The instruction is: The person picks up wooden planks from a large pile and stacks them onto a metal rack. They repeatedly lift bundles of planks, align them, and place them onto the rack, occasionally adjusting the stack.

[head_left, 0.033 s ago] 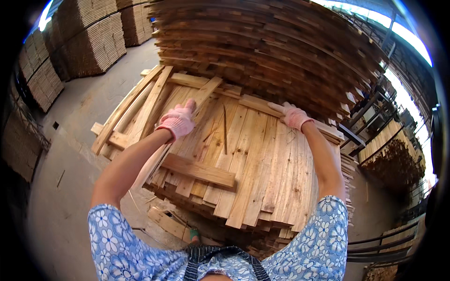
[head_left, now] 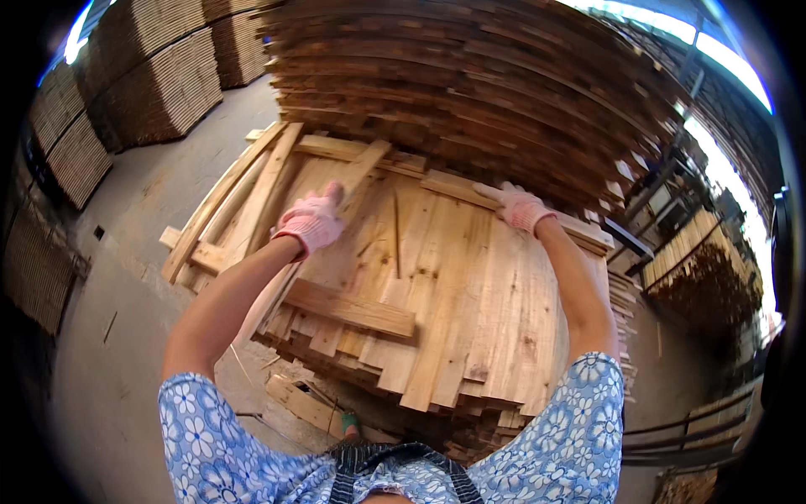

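A pile of pale wooden boards [head_left: 453, 294] lies in front of me, laid side by side. My left hand [head_left: 311, 223], in a pink knitted glove, is closed around a diagonal board [head_left: 367, 161] on the left part of the pile; its palm side is hidden. Farther right, my right hand [head_left: 520, 208], gloved alike, rests over a crosswise strip [head_left: 457, 186] along the far edge, one finger stretched to the left. Between the hands lies a thin dark sliver [head_left: 397, 235]. A short plank [head_left: 348, 307] sits crosswise nearer to me.
Behind the pile rises a tall stack of dark timber [head_left: 470, 92]. Loose boards [head_left: 260, 197] lean across crosspieces at the left. Bundled stacks [head_left: 159, 76] stand far left, with more timber [head_left: 697, 252] and metal rails [head_left: 688, 441] at right. An offcut [head_left: 302, 403] lies on the floor.
The boards and both hands appear slightly farther left in the picture. Each hand keeps its place on the wood.
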Demonstrator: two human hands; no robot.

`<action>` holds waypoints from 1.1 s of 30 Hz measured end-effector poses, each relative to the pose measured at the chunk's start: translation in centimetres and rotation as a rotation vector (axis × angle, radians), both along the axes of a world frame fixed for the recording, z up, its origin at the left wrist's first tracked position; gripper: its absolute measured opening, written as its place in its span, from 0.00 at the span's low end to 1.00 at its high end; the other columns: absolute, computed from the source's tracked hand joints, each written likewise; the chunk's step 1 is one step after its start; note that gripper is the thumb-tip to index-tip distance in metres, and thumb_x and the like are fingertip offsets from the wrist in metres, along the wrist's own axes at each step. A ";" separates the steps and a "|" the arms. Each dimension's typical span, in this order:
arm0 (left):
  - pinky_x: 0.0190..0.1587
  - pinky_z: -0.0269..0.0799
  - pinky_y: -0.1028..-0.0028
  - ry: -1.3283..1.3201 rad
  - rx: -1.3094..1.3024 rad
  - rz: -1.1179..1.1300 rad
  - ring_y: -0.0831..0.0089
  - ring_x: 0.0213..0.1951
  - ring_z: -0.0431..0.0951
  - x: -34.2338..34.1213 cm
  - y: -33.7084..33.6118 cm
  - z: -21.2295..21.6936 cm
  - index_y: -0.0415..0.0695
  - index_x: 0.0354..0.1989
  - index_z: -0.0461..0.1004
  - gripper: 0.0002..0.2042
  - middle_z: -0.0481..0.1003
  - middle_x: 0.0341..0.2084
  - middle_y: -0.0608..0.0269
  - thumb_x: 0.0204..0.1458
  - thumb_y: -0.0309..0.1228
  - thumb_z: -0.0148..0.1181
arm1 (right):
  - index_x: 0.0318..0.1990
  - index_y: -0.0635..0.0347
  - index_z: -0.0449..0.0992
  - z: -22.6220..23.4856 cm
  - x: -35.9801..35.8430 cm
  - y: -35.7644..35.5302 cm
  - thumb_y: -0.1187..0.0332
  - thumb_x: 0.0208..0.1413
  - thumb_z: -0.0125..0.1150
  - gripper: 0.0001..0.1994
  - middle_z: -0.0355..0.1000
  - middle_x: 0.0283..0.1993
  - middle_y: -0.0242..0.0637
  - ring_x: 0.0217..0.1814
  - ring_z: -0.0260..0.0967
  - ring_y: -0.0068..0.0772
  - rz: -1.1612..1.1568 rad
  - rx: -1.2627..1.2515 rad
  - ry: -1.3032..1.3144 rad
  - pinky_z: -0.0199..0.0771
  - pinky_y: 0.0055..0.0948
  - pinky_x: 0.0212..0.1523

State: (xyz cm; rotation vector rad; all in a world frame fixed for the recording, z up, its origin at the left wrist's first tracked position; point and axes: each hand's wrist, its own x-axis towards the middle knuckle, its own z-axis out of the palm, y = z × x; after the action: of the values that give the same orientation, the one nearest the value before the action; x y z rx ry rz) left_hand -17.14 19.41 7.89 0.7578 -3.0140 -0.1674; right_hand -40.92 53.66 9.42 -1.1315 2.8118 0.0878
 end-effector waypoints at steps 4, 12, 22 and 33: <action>0.62 0.70 0.53 0.059 0.024 0.129 0.45 0.63 0.69 -0.7 -1.8 -0.6 0.47 0.65 0.62 0.35 0.67 0.61 0.42 0.49 0.46 0.67 | 0.72 0.24 0.63 -2.5 -2.4 -1.0 0.67 0.67 0.43 0.28 0.59 0.72 0.57 0.74 0.58 0.58 0.078 -0.208 -0.007 0.57 0.52 0.73; 0.40 0.77 0.70 0.458 0.842 0.161 0.70 0.39 0.78 7.7 -2.6 3.7 0.43 0.53 0.73 0.23 0.78 0.38 0.61 0.52 0.36 0.72 | 0.77 0.30 0.53 -2.8 1.6 -6.2 0.65 0.64 0.52 0.34 0.65 0.68 0.50 0.70 0.63 0.54 0.062 -0.032 0.257 0.63 0.55 0.66; 0.45 0.80 0.68 0.743 1.435 0.405 0.69 0.41 0.81 30.2 3.7 -3.9 0.40 0.51 0.75 0.21 0.79 0.39 0.62 0.55 0.38 0.71 | 0.73 0.34 0.61 -0.6 11.0 2.2 0.58 0.69 0.49 0.25 0.71 0.60 0.41 0.67 0.65 0.39 0.168 0.059 0.235 0.63 0.47 0.68; 0.56 0.79 0.44 0.508 2.388 0.324 0.49 0.55 0.78 27.1 22.5 -11.2 0.33 0.55 0.70 0.22 0.76 0.53 0.42 0.61 0.39 0.64 | 0.68 0.42 0.66 -11.9 11.1 23.8 0.62 0.69 0.45 0.20 0.57 0.73 0.52 0.61 0.67 0.66 -0.499 -0.347 0.137 0.72 0.49 0.60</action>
State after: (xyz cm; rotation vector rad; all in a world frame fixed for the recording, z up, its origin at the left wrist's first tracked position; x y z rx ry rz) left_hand 9.92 41.88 -3.28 0.6508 -0.7657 -3.0243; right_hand -29.87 77.49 -2.47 -0.4420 3.2215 -0.3904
